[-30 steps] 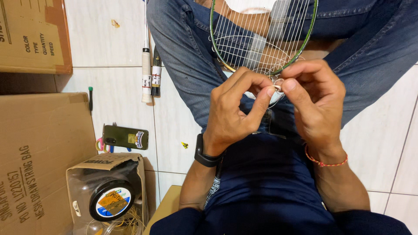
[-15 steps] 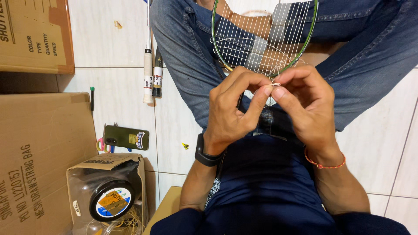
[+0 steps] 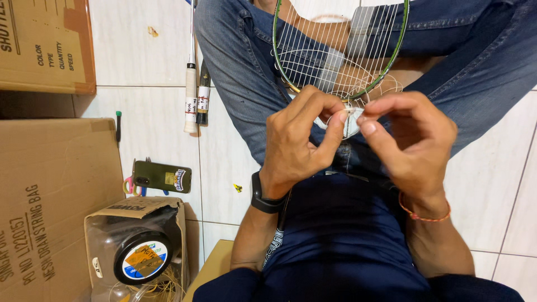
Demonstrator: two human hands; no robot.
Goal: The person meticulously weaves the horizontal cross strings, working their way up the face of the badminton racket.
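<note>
both hands (image 3: pixel 352 140) still pinch the string (image 3: pixel 351 112) at the racket (image 3: pixel 341 61) rim, now slightly further apart.

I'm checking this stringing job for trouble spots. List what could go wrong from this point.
1. Both the left hand and the right hand pinch a thin string at the racket frame with fingertips only; it could slip and lose tension.
2. The racket rests loosely on the lap, so it may shift.
3. The phone and scissors lie on the floor beside the knee and could be knocked.
</note>
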